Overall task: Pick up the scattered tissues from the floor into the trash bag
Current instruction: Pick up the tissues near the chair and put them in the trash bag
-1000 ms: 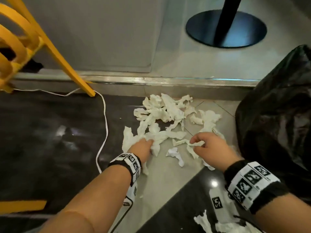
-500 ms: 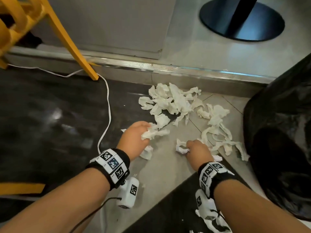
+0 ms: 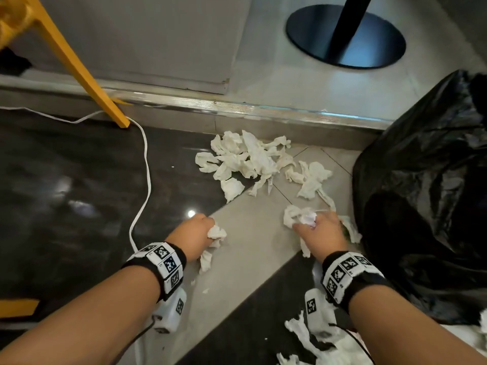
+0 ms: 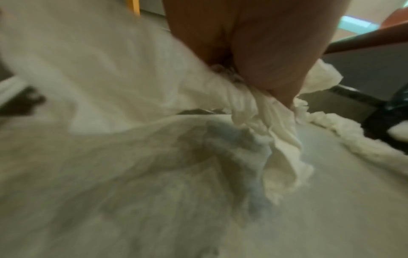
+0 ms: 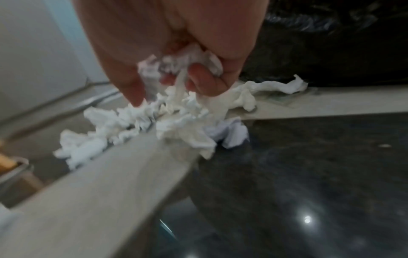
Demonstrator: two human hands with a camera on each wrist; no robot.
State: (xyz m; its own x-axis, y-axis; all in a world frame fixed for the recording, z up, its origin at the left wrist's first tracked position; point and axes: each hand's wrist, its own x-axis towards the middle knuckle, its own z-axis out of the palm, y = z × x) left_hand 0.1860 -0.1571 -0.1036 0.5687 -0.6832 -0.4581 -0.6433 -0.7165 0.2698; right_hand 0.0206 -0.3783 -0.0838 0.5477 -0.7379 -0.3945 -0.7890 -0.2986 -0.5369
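Crumpled white tissues (image 3: pixel 247 159) lie in a heap on the floor near the metal step. My left hand (image 3: pixel 196 237) grips a bunch of tissues (image 3: pixel 216 233), which hang down to the floor; up close the tissue (image 4: pixel 264 122) trails from under the curled fingers. My right hand (image 3: pixel 320 233) clutches another wad of tissues (image 3: pixel 300 217), with fingers (image 5: pixel 205 82) curled round it and strands (image 5: pixel 189 122) dragging on the tile. The black trash bag (image 3: pixel 427 185) stands just right of that hand. More tissues (image 3: pixel 313 180) lie between the heap and the bag.
A white cable (image 3: pixel 146 164) runs across the dark floor on the left. A yellow chair leg (image 3: pixel 79 72) stands at the step. A black round pole base (image 3: pixel 345 35) sits on the raised floor beyond. More tissue scraps (image 3: pixel 303 335) lie under my right forearm.
Both hands have closed on tissues and pulled back toward me, dragging bunches out of the pile. The right hand has gathered a bigger wad and sits nearer the bag.
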